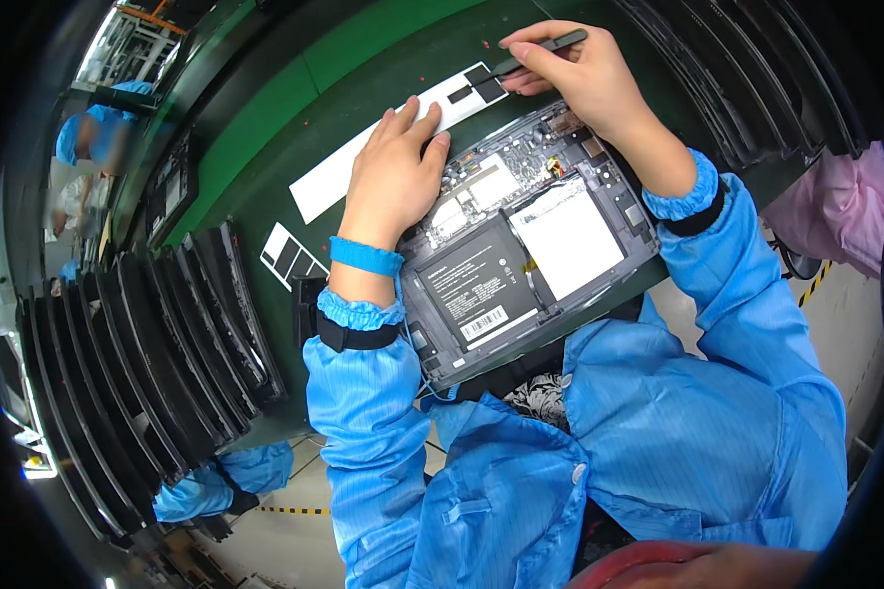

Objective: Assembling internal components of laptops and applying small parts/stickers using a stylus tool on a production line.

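A long white backing strip (326,185) lies slantwise on the green table, with black rectangular stickers (485,86) at its far right end. My left hand (395,175) rests flat on the strip, fingers stretched and a little apart, holding nothing. Between the fingers of my right hand (594,83) is a pair of black tweezers (558,44), whose tips touch or nearly touch the stickers. Just below both hands sits an opened tablet-like device (631,206), with a bare circuit board (489,187), a black battery (476,280) and a white rectangular panel (568,236) showing.
A smaller white sheet with black stickers (292,257) lies left of my left wrist. Rows of upright black casings (147,363) stand at the left, with more casings (746,79) at the upper right. Another person in blue (93,133) is at the far left; pink clothing (835,211) shows at right.
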`<state>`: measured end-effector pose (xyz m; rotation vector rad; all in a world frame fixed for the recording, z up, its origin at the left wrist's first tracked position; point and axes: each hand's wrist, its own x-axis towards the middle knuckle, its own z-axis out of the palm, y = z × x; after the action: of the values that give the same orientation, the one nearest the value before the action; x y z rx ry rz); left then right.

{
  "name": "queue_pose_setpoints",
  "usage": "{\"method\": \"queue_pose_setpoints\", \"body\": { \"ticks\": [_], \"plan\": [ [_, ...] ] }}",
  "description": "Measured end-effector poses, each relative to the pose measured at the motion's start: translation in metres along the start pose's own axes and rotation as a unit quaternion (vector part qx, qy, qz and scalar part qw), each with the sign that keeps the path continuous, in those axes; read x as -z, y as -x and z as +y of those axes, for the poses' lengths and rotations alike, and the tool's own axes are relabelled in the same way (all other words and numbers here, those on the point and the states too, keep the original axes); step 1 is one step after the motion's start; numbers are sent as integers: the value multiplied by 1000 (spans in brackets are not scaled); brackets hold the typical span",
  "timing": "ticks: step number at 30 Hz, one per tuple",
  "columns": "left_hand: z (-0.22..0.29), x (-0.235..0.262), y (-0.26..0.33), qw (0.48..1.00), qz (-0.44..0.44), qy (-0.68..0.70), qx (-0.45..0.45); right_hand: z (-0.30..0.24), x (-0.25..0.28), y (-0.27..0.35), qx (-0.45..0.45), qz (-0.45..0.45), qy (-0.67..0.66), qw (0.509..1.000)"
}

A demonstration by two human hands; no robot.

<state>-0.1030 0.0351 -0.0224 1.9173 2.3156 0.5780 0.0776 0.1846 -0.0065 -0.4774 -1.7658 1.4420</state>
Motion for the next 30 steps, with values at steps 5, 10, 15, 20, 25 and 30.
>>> {"method": "queue_pose_setpoints", "body": {
  "ticks": [5,10,15,20,25,30],
  "plan": [
    [-3,14,5,992,120,-2,-33,-24,2,16,-102,-56,-83,990],
    [55,71,26,971,-15,152,184,-25,2,37,-109,-78,-15,991],
    [58,60,37,931,-102,242,253,-30,-2,40,-119,-92,-5,989],
    [53,48,32,907,-72,323,261,-27,-2,41,-126,-101,-38,986],
    [50,40,30,895,-75,358,255,-25,-3,41,-130,-94,-59,985],
    [60,34,29,918,-27,305,252,-24,-1,42,-128,-87,9,988]
  ]
}}
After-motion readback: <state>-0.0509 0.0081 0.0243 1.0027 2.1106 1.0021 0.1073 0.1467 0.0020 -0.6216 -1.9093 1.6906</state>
